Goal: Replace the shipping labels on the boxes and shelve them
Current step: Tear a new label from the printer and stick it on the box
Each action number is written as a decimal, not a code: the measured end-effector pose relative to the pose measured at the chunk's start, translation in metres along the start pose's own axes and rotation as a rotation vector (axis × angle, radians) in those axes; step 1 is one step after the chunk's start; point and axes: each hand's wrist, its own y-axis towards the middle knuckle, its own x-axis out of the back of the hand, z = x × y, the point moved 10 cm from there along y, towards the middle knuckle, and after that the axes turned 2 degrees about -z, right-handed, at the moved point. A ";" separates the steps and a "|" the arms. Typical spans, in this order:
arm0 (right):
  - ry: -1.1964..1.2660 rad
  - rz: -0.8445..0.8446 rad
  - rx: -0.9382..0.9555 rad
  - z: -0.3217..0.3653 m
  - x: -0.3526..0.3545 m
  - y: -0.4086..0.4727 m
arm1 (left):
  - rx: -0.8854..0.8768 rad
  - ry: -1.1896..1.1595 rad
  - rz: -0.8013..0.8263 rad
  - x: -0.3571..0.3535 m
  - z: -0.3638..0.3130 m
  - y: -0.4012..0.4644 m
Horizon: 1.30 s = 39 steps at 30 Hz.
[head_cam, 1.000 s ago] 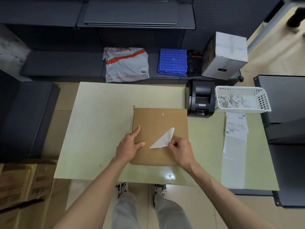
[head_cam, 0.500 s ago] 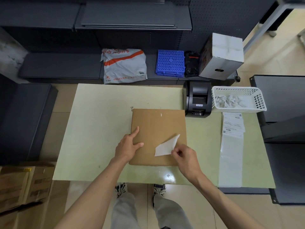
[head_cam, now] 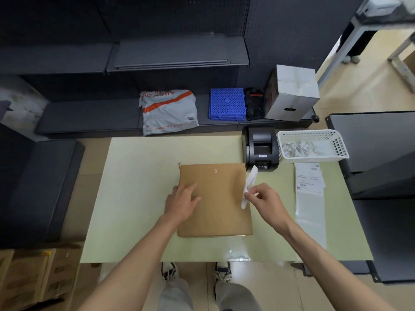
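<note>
Pressing flat with straight fingers, the left hand [head_cam: 182, 202] steadies the box [head_cam: 215, 198] mid-table, likely against sliding. The right hand [head_cam: 263, 199] pinches the peeled label [head_cam: 248, 185] at the box's right edge (seemingly free). Farther off, basket [head_cam: 336, 151] scraps and fresh labels [head_cam: 309, 177] are unreadable.

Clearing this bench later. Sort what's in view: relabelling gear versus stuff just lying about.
Job:
brown box
peeled label
label printer
printed labels
white basket
left hand
right hand

Lying about:
grey mailer bag
blue crate
white carton
</note>
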 end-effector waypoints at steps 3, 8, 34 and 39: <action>0.072 0.011 0.001 0.014 0.005 0.008 | -0.078 -0.444 0.119 0.017 -0.057 -0.009; 0.191 0.050 0.103 0.067 0.016 0.012 | -0.127 -0.877 0.191 0.043 -0.125 -0.019; 0.220 -0.085 0.271 0.145 0.050 0.024 | -0.365 -0.792 -0.110 0.157 -0.161 -0.028; 0.230 -0.075 0.267 0.151 0.045 0.018 | -0.450 -0.667 -0.104 0.167 -0.160 -0.029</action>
